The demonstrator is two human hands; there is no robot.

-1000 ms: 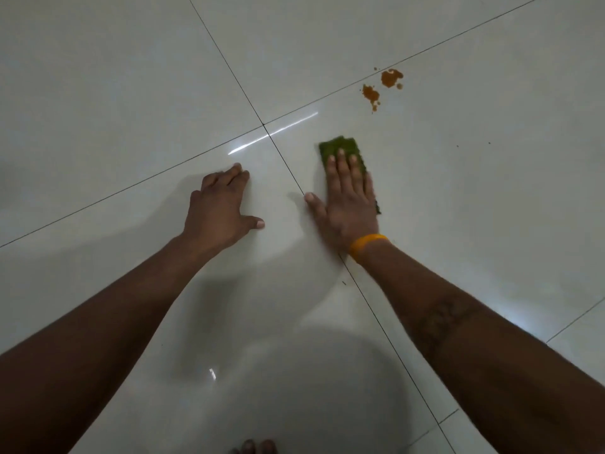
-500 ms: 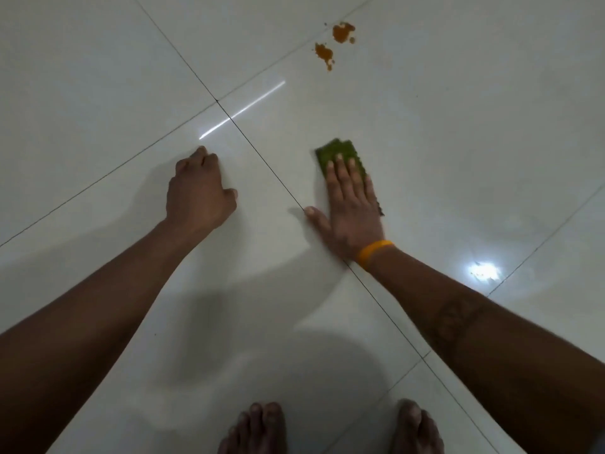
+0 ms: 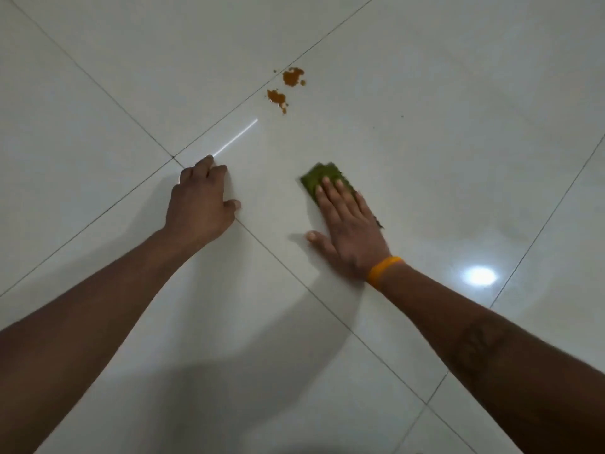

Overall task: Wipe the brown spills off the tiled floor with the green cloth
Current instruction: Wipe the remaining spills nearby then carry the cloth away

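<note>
Two small brown spills [image 3: 284,88] lie on the white tiled floor [image 3: 425,132], just right of a grout line, far ahead of my hands. The folded green cloth [image 3: 319,176] lies flat on the floor. My right hand [image 3: 348,229], with an orange wristband, presses flat on the cloth with fingers spread; only the cloth's far end shows. My left hand [image 3: 199,203] rests on the floor to the left, fingers curled under, holding nothing. The cloth sits well short of the spills.
Dark grout lines [image 3: 281,257] cross the glossy floor diagonally. A bright lamp reflection [image 3: 479,276] shines to the right of my right wrist, and a thin light streak [image 3: 235,137] lies just beyond my left hand.
My right hand has slid the cloth to the right, away from the grout line. The left hand curled from spread to closed fingers. The view shifted and my feet left it.
</note>
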